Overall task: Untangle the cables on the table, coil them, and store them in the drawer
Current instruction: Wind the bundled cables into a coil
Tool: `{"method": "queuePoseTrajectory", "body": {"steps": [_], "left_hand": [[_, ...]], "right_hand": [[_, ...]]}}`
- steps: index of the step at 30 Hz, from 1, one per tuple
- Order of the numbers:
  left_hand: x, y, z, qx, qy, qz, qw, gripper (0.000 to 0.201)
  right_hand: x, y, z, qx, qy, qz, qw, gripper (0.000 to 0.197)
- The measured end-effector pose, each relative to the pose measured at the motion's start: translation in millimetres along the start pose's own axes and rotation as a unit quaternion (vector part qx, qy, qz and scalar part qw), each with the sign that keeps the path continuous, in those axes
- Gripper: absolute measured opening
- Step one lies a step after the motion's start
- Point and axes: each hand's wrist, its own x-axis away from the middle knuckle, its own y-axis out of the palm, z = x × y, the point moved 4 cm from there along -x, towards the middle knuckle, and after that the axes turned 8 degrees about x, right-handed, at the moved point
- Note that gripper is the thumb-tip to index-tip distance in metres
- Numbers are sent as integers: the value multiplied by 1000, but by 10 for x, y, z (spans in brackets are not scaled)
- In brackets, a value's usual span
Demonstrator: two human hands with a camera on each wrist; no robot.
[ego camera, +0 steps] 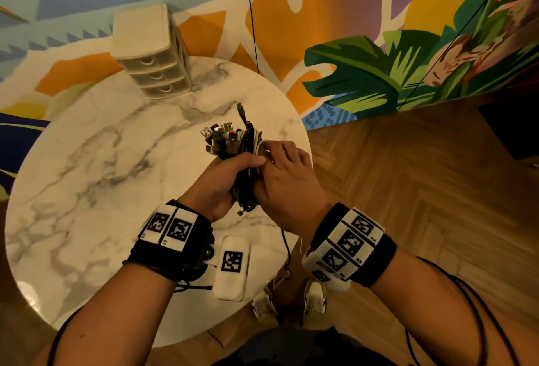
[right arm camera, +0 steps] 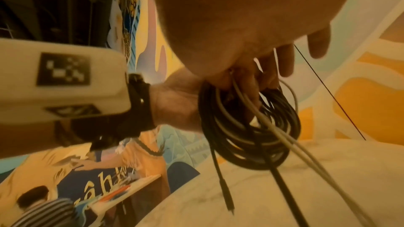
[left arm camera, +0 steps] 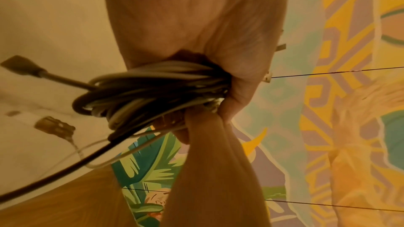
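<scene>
A bundle of coiled black and white cables (ego camera: 233,144) is held above the round marble table (ego camera: 102,161), with several USB plugs sticking out of its top. My left hand (ego camera: 242,163) grips the bundle around its middle. My right hand (ego camera: 272,151) presses against the right side, and its fingers pinch a white cable (ego camera: 261,144) looped around the bundle. In the right wrist view the coil (right arm camera: 251,127) hangs under my curled right fingers (right arm camera: 284,61), with loose black and white ends trailing down. The left wrist view shows the cable strands (left arm camera: 153,89) squeezed in my left palm (left arm camera: 229,58).
A small beige drawer unit (ego camera: 154,53) with three shut drawers stands at the table's far edge. The table's right rim (ego camera: 303,132) lies just beyond my hands, over wooden floor (ego camera: 408,176). A thin black cord (ego camera: 250,15) hangs along the painted wall.
</scene>
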Motion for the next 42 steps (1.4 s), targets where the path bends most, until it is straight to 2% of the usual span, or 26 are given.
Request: {"method": "queuePoseTrajectory", "body": {"steps": [2,4,6,8,9,10,11,13,14,16,17,19,23,28,31,33,35,37,42], "left_hand": [[-21,-25,-4,8,10,4,1000,25],[-40,-47,-19,12,21,2,1000,28],[-41,-61,-27,20,27,1,999,28],[-32,-73,-16,35,28,-7,999,21],[-19,-70,-2,43,26,-23,998,17],[-4,-52,13,51,20,-48,997,14],[17,-29,25,59,12,-79,995,12],[58,28,40,77,-11,-140,987,10],[76,51,50,85,-18,-167,982,8],[100,65,67,96,-31,-210,972,17],[106,58,78,103,-35,-224,969,21],[110,29,97,114,-35,-233,965,24],[115,13,94,107,-18,-234,966,29],[131,-5,82,88,-9,-231,969,33],[142,-21,73,88,-12,-237,968,31],[144,-31,67,86,-12,-228,970,26],[156,-41,66,91,-5,-204,975,12],[171,-61,47,103,5,-179,978,15],[183,-101,-12,95,22,-162,982,17]], "right_hand": [[-54,29,55,-63,-23,-49,997,53],[-99,70,144,-179,-33,-80,980,49],[-117,74,252,-299,3,-44,953,41],[-101,74,397,-358,72,42,930,39],[-103,90,448,-374,97,57,920,44],[-123,123,473,-398,109,39,910,51],[-162,154,466,-437,110,-4,893,58],[-243,200,422,-533,102,-88,836,60],[-278,205,413,-571,98,-111,807,56],[-296,180,398,-630,111,-128,758,40],[-287,172,390,-643,121,-128,746,33],[-270,169,369,-645,134,-124,742,27],[-277,134,279,-632,151,-109,752,37],[-266,87,268,-621,154,-110,760,27],[-253,75,260,-616,161,-85,766,32],[-252,74,241,-618,164,-63,766,35],[-260,75,238,-619,168,-44,766,26],[-278,105,244,-611,169,-34,772,21],[-230,247,208,-618,161,-67,766,33]]}}
